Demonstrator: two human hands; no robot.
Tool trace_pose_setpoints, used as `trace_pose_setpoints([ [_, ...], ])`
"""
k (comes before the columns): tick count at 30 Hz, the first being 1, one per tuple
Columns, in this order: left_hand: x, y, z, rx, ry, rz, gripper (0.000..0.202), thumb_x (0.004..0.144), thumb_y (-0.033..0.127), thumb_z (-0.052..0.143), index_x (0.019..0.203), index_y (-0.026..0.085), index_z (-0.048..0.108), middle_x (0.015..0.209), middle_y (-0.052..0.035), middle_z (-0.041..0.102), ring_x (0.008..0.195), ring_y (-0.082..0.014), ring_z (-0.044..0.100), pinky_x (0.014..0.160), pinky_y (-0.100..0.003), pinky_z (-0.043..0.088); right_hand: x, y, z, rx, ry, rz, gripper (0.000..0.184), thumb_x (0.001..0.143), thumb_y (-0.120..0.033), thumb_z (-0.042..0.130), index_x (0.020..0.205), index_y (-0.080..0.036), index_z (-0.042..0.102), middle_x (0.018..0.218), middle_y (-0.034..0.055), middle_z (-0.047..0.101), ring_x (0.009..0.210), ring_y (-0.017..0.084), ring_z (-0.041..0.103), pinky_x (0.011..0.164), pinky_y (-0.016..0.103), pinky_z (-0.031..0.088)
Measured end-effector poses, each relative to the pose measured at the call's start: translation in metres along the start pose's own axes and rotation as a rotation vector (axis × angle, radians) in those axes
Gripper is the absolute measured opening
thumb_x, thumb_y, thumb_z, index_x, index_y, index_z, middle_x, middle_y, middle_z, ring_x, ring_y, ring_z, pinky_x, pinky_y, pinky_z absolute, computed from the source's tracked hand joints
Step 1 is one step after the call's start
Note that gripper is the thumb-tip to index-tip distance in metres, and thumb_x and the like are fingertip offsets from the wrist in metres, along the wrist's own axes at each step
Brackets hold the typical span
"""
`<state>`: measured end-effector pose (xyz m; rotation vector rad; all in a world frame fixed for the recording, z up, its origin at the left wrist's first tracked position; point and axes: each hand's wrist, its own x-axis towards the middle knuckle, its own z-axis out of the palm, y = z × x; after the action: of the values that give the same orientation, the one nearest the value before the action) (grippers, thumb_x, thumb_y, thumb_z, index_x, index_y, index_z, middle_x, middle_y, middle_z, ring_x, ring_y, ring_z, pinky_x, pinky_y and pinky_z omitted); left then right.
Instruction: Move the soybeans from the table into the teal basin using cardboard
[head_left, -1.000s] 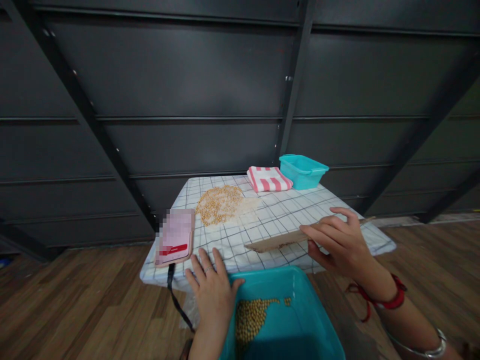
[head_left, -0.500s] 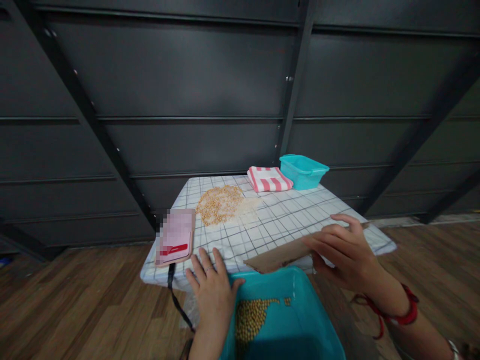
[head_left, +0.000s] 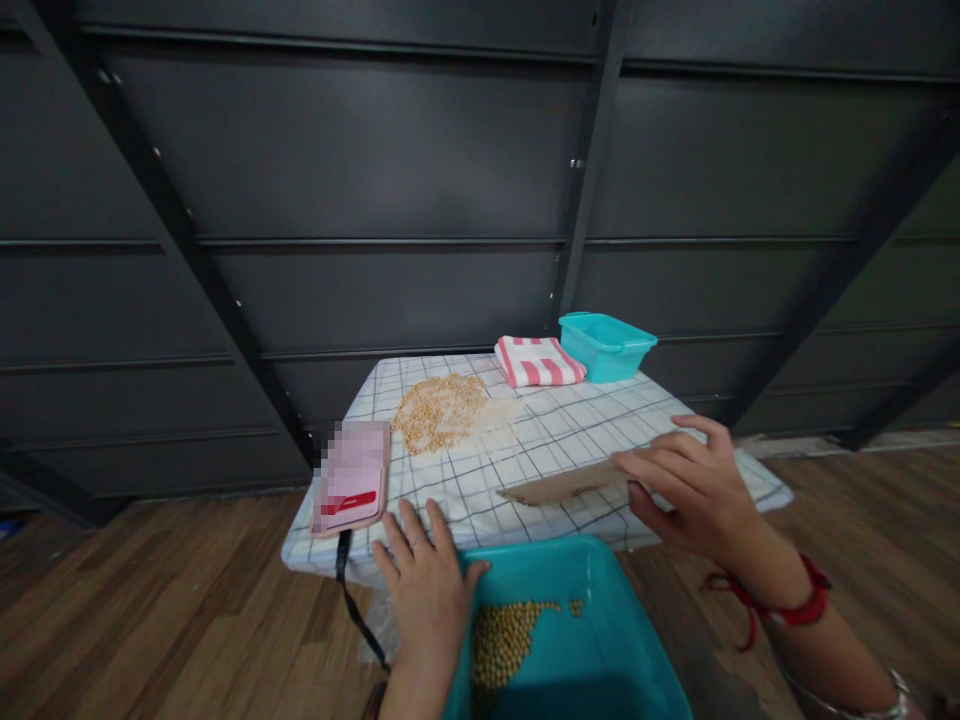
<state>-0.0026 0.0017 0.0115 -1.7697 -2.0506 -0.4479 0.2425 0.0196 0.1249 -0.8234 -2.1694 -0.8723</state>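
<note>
My left hand (head_left: 431,595) lies flat at the near table edge, fingers spread. Its thumb rests over the rim of a large teal tub (head_left: 634,610), which holds yellow-brown beans (head_left: 506,640) heaped at its left side. Between the fingers and thumb of my right hand (head_left: 694,490) is a flat strip of brown cardboard (head_left: 566,484), held above the near part of the checked cloth, beyond the tub. Farther back on the cloth, similar beans are spread among fine white grains in a pile (head_left: 442,412). A paler patch of white grains (head_left: 499,425) borders its right side.
A pink flat case (head_left: 364,460), partly pixelated, lies at the table's left edge, its black strap (head_left: 352,605) hanging down. At the back right are a folded pink-and-white striped towel (head_left: 538,360) and a smaller turquoise basket (head_left: 611,360). A dark panelled wall (head_left: 390,150) stands behind.
My right hand has lifted slightly and shifted right with the cardboard, which has moved up from the tub's rim and now looks flatter. My left hand stays in place.
</note>
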Motion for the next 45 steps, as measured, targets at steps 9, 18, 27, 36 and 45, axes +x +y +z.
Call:
trace_pose_setpoints([
  [9,-0.005,-0.001,0.015,-0.030,0.055,-0.005,0.081,0.058,0.042,0.074,0.123,0.002,0.046,0.131,-0.0311,0.043,0.126,-0.0464,0.030,0.099,-0.063,0.025,0.002,0.009,0.053,-0.116,0.085,-0.081,0.016,0.077,-0.014,0.047,0.087,-0.019,0.059,0.065,-0.0021,0.062,0.065,0.014,0.048,0.086,0.038,0.032],
  [18,-0.004,-0.005,0.014,-0.017,0.054,0.033,0.079,0.060,0.045,0.072,0.123,0.005,0.047,0.129,-0.0293,0.046,0.122,-0.0456,0.035,0.095,-0.063,0.030,0.015,0.028,0.064,-0.124,0.104,-0.084,0.017,0.078,-0.015,0.047,0.088,-0.019,0.059,0.066,-0.0011,0.063,0.067,0.015,0.049,0.085,0.039,0.033],
  [27,-0.004,-0.005,0.008,0.005,0.025,0.015,0.077,0.062,0.044,0.070,0.124,0.005,0.047,0.130,-0.0291,0.046,0.124,-0.0453,0.034,0.097,-0.062,0.029,0.008,0.014,0.054,-0.035,0.055,-0.134,0.018,0.079,-0.015,0.045,0.087,-0.020,0.060,0.069,-0.0012,0.063,0.069,0.014,0.049,0.086,0.039,0.032],
  [36,-0.004,0.002,0.006,0.074,0.023,-0.009,0.078,0.060,0.042,0.072,0.123,0.003,0.048,0.131,-0.0304,0.044,0.124,-0.0451,0.034,0.099,-0.060,0.027,0.029,0.036,0.103,-0.089,0.070,-0.162,0.017,0.080,-0.016,0.045,0.087,-0.018,0.061,0.067,0.0005,0.061,0.072,0.016,0.046,0.086,0.040,0.029],
  [45,-0.003,0.000,0.003,0.084,0.011,-0.003,0.077,0.060,0.041,0.072,0.122,0.003,0.049,0.130,-0.0308,0.045,0.124,-0.0458,0.035,0.099,-0.059,0.028,0.037,0.067,0.093,-0.067,0.116,-0.122,0.018,0.079,-0.015,0.044,0.084,-0.021,0.060,0.068,-0.0016,0.062,0.072,0.015,0.048,0.086,0.038,0.031],
])
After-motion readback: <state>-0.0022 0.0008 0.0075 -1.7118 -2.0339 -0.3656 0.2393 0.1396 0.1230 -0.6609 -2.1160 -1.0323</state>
